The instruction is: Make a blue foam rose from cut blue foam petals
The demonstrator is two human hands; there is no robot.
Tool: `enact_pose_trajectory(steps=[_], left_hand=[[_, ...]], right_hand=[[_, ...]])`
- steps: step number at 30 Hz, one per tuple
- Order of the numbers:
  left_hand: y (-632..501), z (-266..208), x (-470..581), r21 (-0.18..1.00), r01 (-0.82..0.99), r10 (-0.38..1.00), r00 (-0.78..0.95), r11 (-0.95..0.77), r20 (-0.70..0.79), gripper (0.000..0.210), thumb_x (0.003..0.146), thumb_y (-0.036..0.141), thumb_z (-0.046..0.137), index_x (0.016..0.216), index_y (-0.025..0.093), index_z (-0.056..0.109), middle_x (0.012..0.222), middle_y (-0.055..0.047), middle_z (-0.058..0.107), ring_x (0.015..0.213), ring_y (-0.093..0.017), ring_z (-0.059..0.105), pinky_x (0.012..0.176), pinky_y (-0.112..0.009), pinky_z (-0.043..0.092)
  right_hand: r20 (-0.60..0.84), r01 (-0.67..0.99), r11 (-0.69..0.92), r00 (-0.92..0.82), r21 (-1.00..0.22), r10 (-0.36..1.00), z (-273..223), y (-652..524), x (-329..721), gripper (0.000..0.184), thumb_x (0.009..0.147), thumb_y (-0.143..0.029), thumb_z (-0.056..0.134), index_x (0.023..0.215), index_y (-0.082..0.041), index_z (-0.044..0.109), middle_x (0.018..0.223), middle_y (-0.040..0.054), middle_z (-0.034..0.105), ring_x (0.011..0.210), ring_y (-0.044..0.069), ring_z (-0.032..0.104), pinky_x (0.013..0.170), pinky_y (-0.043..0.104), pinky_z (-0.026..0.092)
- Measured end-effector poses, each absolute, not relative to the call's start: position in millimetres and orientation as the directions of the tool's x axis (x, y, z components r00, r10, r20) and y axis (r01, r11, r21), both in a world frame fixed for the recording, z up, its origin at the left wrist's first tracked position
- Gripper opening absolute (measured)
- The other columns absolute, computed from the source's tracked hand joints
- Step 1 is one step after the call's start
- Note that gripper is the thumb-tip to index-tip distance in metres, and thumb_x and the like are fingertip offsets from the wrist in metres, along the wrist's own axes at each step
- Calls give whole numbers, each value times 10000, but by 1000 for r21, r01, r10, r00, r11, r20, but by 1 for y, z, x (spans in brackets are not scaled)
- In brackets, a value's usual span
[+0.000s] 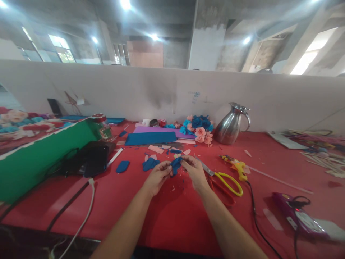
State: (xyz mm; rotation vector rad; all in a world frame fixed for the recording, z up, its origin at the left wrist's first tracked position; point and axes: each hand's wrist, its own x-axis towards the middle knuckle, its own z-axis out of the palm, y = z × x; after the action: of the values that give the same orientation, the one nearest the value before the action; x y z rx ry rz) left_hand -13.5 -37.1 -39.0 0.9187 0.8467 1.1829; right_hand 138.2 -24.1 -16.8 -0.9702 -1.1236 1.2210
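A small piece of blue crepe paper (176,165) is pinched between my two hands above the red table. My left hand (159,177) grips its left side with closed fingers. On its right side, my right hand (194,171) holds the edge between thumb and fingers. Just left of the hands lies another crumpled blue paper piece (151,164), and farther left a flat blue cut-out (123,166). Scissors with yellow and red handles (228,182) rest beside my right hand. A yellow hot glue gun (239,169) lies beyond them.
A metal jug (230,126) and a bunch of paper flowers (201,128) stand at the back. Folded blue paper (151,138) lies before me. Left are a green box wall (48,154), a phone (96,162) and cables. A purple power strip (302,216) sits at right.
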Motion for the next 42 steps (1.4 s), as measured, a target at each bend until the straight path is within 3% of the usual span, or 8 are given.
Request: enact_pose_trajectory(steps=[16, 22, 32, 42], left_hand=[[-37, -37, -14, 930, -344, 978, 198, 132, -66, 253, 615, 324, 790, 658, 151, 610, 574, 20, 558, 551, -79, 466, 550, -191, 332], [-37, -35, -13, 933, -336, 979, 193, 127, -63, 244, 632, 325, 780, 694, 150, 622, 569, 21, 561, 531, -72, 453, 514, -188, 302], [-40, -30, -13, 921, -362, 978, 192, 145, -79, 236, 584, 285, 810, 707, 150, 660, 578, 23, 567, 568, -75, 490, 587, -181, 376], [-38, -32, -14, 910, -393, 985, 155, 134, -78, 248, 574, 271, 818, 708, 154, 645, 560, 27, 568, 529, -71, 491, 526, -181, 365]], right_hand=[[102, -234, 99, -3, -967, 995, -16, -25, 138, 293, 629, -453, 684, 635, -160, 681, 469, -40, 472, 467, 86, 366, 477, 233, 271], [75, -266, 70, -8, -962, 997, -18, -25, 138, 313, 644, -466, 695, 648, -153, 687, 476, -29, 512, 468, 89, 402, 490, 236, 294], [4, -365, -1, -13, -931, 1000, -20, -22, 139, 336, 638, -488, 707, 549, -178, 618, 457, -38, 506, 459, 97, 407, 487, 243, 277], [-14, -393, -20, -16, -919, 1000, -17, -24, 139, 392, 653, -572, 672, 632, -180, 693, 488, -13, 561, 473, 114, 425, 492, 253, 288]])
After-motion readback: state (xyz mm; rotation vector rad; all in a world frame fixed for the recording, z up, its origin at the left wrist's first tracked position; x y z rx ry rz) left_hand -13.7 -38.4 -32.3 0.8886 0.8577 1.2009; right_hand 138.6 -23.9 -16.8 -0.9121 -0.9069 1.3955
